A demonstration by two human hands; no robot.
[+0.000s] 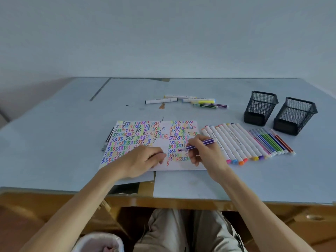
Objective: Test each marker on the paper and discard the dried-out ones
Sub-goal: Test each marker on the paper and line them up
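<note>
Nearest, the left hand [145,160] rests curled on the paper [181,166], seemingly pinning it; the right hand [203,151] pinches a purple striped marker [199,144]; draw one light, short squiggle on bare white to judge ink.

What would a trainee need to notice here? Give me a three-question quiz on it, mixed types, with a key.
1. True or false: the right hand holds a purple striped marker with its tip on the paper.
2. Multiple choice: the two black mesh holders stand A) left of the paper, B) on the paper, C) right of the paper, towards the back.
3. Fill in: the left hand rests on the ____.

Key: 1 true; 2 C; 3 paper.
</note>
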